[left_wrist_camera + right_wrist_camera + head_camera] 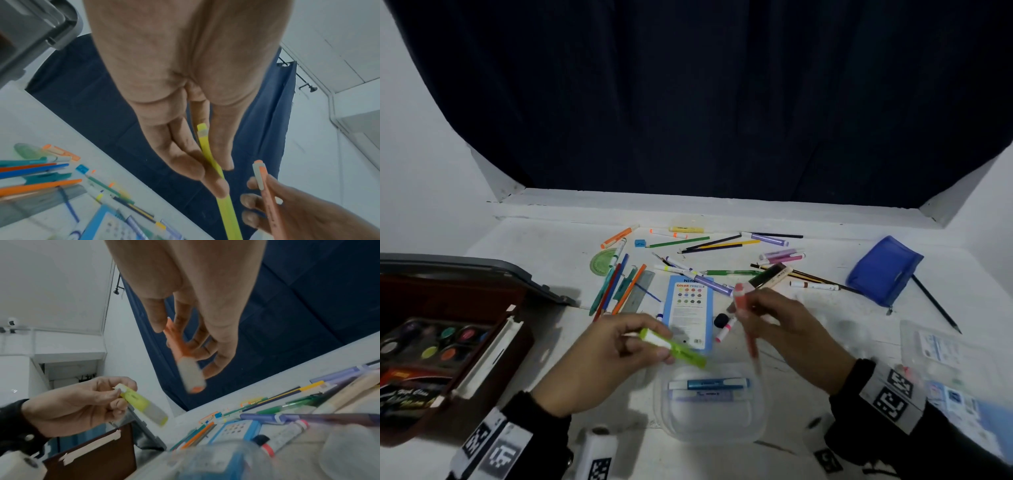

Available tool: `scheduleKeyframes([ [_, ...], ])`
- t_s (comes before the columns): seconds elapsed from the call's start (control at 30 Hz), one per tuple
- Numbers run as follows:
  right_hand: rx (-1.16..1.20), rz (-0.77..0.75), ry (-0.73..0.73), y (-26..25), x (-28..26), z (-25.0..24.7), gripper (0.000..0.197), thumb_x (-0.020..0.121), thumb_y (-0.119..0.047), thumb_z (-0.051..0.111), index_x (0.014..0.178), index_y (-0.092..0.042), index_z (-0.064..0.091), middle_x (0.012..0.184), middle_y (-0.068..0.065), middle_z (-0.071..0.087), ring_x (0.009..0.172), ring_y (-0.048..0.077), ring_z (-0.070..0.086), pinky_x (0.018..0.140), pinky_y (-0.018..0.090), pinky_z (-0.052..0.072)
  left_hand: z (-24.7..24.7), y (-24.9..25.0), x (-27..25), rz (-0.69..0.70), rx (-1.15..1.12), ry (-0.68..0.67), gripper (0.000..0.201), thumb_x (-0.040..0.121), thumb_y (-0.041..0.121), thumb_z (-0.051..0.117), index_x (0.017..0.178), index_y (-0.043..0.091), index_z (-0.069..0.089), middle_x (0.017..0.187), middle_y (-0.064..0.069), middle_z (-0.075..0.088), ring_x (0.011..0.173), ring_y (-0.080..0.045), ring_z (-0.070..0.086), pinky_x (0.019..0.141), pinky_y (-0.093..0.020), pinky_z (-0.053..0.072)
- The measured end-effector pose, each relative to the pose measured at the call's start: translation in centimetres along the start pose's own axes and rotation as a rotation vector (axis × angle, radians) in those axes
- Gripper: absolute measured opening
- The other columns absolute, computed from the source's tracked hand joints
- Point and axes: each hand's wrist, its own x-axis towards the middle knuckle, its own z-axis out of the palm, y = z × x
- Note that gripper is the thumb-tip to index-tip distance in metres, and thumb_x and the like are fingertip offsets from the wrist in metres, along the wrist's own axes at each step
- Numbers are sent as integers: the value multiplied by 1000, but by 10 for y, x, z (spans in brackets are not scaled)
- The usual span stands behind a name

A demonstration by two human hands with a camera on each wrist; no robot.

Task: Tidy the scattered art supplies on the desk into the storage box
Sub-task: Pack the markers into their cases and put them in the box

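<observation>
My left hand (616, 346) pinches a yellow-green highlighter (674, 347) above the desk; the same yellow-green highlighter (211, 160) runs between its fingers in the left wrist view. My right hand (774, 318) grips an orange highlighter (746, 318), tilted and blurred, seen as the orange highlighter (185, 360) in the right wrist view. A clear plastic storage box (722, 428) lies below both hands with a blue pen (717, 383) inside. Several pens, pencils and markers (709, 246) lie scattered on the white desk behind.
A brown paint case (452, 346) with colour pans lies open at the left. A blue colour-pencil card (690, 308) sits mid-desk, a blue pouch (883, 270) at the right, clear packets (945, 356) at the far right. A dark curtain hangs behind.
</observation>
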Motion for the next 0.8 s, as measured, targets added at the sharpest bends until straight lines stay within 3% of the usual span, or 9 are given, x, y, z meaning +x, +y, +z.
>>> scheduleKeyframes([
  [0.07,-71,-1,-27,7,-9,5,8,93,-25,60,94,-28,68,95,-9,61,88,14,59,75,30,54,3,-13,-6,-30,116,-99,24,82,37,79,102,26,71,85,-6,78,82,-27,67,79,-40,48],
  [0.17,-13,43,-74,16,-20,8,8,93,-19,62,98,-19,67,96,-7,67,86,19,66,76,35,58,10,-24,-13,-18,327,-129,19,82,40,78,98,34,71,81,-1,76,70,-26,66,72,-36,52],
  [0.23,-19,48,-98,23,-26,8,8,92,-14,65,98,-19,65,96,-3,69,87,18,69,79,36,58,13,-27,-17,22,454,-126,17,81,44,77,96,38,73,86,3,73,73,-17,66,74,-36,56],
  [0.33,-162,13,-145,31,-34,8,16,89,-14,67,98,-26,62,93,-6,71,88,10,71,82,31,58,15,-31,-17,96,652,-134,15,82,43,76,95,38,73,90,18,68,81,-3,62,75,-22,52],
  [0.43,-304,-32,-173,32,-36,6,12,86,-22,69,96,-27,64,89,-11,70,87,4,67,81,26,56,18,-35,-13,145,784,-136,15,83,40,75,98,36,74,96,26,63,89,8,56,82,-13,45],
  [0.5,-438,-47,-181,27,-35,2,13,85,-30,69,97,-30,66,87,-15,69,87,2,64,80,23,54,19,-38,-9,151,870,-140,17,83,41,74,100,36,74,100,26,60,95,8,50,86,-11,40],
  [0.6,-476,-41,-168,22,-33,-2,13,86,-29,70,98,-30,66,89,-14,69,85,2,63,79,22,54,23,-34,-6,148,963,-169,19,84,42,72,102,36,74,105,19,64,101,0,51,85,-15,38],
  [0.8,-555,-68,-184,29,-33,3,12,88,-27,66,99,-30,66,93,-15,67,87,-1,59,76,11,48,35,-22,-5,124,996,-219,18,86,43,70,101,34,75,98,14,66,91,-4,58,78,-18,42],
])
